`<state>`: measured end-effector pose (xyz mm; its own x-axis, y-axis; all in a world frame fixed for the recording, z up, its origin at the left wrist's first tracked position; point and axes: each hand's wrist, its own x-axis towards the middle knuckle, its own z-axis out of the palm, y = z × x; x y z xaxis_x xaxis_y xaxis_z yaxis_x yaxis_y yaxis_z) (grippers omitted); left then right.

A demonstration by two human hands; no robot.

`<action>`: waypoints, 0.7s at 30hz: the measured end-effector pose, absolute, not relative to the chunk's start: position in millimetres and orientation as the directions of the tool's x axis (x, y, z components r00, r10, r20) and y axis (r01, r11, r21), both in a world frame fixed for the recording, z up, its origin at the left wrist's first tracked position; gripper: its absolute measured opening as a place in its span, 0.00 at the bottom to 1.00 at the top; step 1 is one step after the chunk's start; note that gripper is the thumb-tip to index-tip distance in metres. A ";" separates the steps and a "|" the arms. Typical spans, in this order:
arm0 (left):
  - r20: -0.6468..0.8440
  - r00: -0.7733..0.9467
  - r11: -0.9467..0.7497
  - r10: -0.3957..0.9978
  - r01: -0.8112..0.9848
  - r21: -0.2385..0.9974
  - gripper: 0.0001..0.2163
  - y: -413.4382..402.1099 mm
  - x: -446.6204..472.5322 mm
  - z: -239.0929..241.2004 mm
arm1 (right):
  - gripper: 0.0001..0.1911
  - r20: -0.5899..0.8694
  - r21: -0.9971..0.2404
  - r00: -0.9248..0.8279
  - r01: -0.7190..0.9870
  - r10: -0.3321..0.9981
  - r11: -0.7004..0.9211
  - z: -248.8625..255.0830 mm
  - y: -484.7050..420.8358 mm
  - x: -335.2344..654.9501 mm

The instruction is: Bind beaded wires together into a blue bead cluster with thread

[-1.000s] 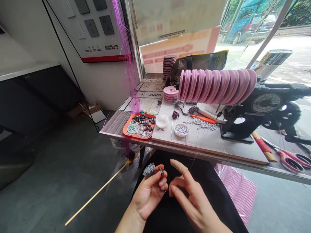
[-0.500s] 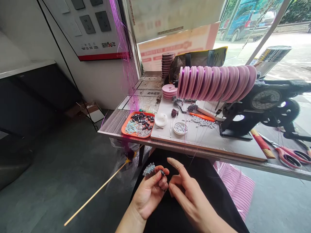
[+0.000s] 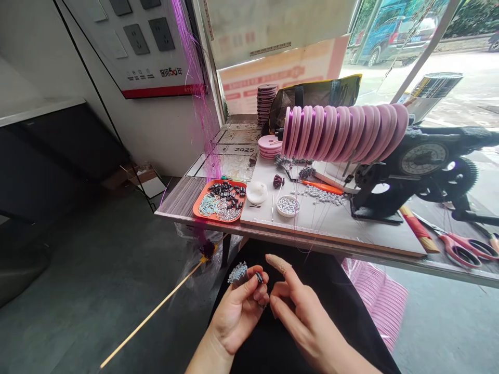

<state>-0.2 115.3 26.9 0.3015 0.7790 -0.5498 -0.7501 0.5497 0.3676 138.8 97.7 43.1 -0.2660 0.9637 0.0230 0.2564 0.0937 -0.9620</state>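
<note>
Above my lap, my left hand [image 3: 244,304] is closed. A cluster of light-blue beads [image 3: 237,272] stands out from its thumb side, and a small black bead [image 3: 259,278] shows at its fingertips. Just to the right is my right hand [image 3: 298,304], apart from the beads. Its index finger, covered in a beige wrap [image 3: 278,264], points out toward the left, while the thumb and other fingers are curled together. Whatever lies between those curled fingers is hidden. Fine threads hang from the row of pink spools [image 3: 345,134] down past the table edge.
On the table, an orange tray [image 3: 198,208] holds black, light-blue and silver beads. Near it are a white bowl of beads [image 3: 288,206], a white disc [image 3: 256,192] and an orange-handled tool [image 3: 322,187]. A black geared machine [image 3: 423,161] and pink-handled scissors [image 3: 463,249] are at right.
The view has shifted slightly, so the table and its items appear a little further left. Both hands keep nearly the same pose, and the bead cluster stays in my left hand.
</note>
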 end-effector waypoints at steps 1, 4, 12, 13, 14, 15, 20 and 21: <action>-0.550 0.303 0.551 0.778 -0.750 0.367 0.10 115.4 -0.1 27.1 | 0.25 0.021 -0.962 -0.265 0.258 0.964 0.092 42.7 97.6 138.8; -0.551 0.310 0.558 0.775 -0.744 0.367 0.11 115.8 -0.2 27.2 | 0.25 0.016 -0.962 -0.267 0.260 0.964 0.088 41.8 97.0 138.7; -0.545 0.302 0.558 0.782 -0.728 0.397 0.11 114.5 -0.4 27.7 | 0.26 0.018 -0.960 -0.266 0.264 0.964 0.091 41.2 94.8 139.1; -0.546 0.298 0.559 0.783 -0.724 0.405 0.11 114.1 -0.3 28.3 | 0.26 0.015 -0.961 -0.266 0.264 0.964 0.088 40.8 94.8 139.3; -0.548 0.294 0.559 0.783 -0.718 0.414 0.11 113.8 -0.3 29.0 | 0.26 0.015 -0.961 -0.265 0.263 0.964 0.087 40.5 94.9 139.4; -0.550 0.289 0.561 0.783 -0.710 0.425 0.11 113.4 -0.4 29.6 | 0.25 0.016 -0.961 -0.262 0.262 0.965 0.087 40.1 95.1 139.3; -0.498 0.273 0.539 0.823 -0.651 0.535 0.09 111.0 -0.5 30.5 | 0.23 0.062 -0.968 -0.215 0.225 0.975 0.111 38.2 95.9 137.1; -0.483 0.276 0.533 0.831 -0.642 0.551 0.10 110.4 -0.4 30.3 | 0.22 0.071 -0.969 -0.206 0.217 0.976 0.116 37.8 95.9 136.7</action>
